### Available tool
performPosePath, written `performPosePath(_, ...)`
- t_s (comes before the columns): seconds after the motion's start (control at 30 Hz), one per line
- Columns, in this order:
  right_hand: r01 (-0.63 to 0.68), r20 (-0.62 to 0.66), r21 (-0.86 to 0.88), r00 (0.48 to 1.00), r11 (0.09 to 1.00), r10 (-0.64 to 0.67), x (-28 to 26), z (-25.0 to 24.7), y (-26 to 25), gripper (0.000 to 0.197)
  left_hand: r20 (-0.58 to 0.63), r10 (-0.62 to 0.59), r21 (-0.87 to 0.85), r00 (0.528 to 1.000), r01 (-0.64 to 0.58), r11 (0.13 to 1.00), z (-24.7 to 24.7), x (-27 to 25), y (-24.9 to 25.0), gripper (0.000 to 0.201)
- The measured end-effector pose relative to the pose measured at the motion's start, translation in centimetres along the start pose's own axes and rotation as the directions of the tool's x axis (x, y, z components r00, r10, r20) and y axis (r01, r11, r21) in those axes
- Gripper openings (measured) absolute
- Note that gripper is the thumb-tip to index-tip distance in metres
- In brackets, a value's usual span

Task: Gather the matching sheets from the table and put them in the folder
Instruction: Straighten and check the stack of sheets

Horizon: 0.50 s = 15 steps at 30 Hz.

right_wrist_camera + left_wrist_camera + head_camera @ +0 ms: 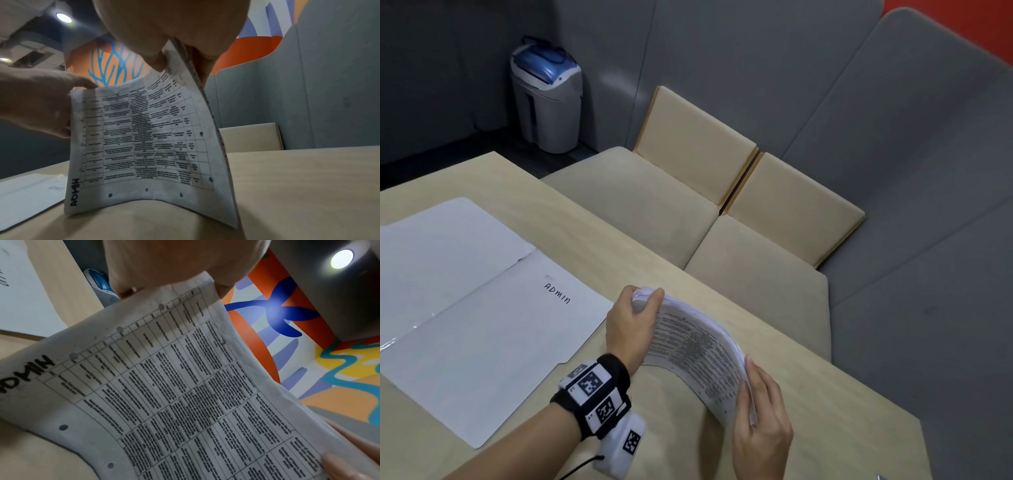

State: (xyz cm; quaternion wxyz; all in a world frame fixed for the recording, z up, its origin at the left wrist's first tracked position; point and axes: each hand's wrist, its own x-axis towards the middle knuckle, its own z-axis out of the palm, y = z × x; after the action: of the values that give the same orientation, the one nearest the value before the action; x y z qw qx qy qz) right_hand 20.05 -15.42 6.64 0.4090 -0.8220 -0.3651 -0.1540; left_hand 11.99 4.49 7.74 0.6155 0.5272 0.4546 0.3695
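With your left hand point(627, 325) and right hand point(760, 407) both pinching the bowed ADMIN sheets point(698, 346) just right of the open folder point(465, 308), loosening could fan them apart.

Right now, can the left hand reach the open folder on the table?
Probably yes, but not freely: the left hand grips the stack of sheets with the right hand. The folder lies open beside it, nothing between.

The right hand point(174, 32) pinched the top corner of a stack of sheets point(148, 142). The left hand point(41, 100) gripped the opposite edge. The stack stood bowed on the table point(298, 194), printed with a table grid and marked ADMIN. A white folder point(26, 191) lay open beside it.
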Motion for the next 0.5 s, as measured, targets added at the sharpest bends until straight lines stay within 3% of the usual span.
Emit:
performPosePath(0.2,-0.169,0.070,-0.102,0.982,0.980,0.176,0.1,-0.3,0.3,0.060,0.007,-0.016,0.010,1.000,0.016,1.000,-0.1,0.3,0.2,0.031)
performPosePath(0.3,-0.212,0.187,-0.227,0.949,0.951,0.256,1.1,-0.7,1.4,0.037,0.025,-0.033,0.030,0.999,0.032,0.999,-0.2,0.7,-0.2,0.032)
performPosePath(0.43,-0.252,0.292,-0.131,0.914,0.959,0.280,2.6,-2.0,2.2,0.025,0.087,-0.004,-0.039,0.996,0.008,0.999,-0.8,0.9,-0.9,0.065)
performPosePath(0.5,-0.379,0.307,0.020,0.883,0.925,0.355,2.8,-2.8,2.4,0.032,0.096,-0.049,-0.003,0.994,0.049,0.999,-1.5,0.8,-1.2,0.087)
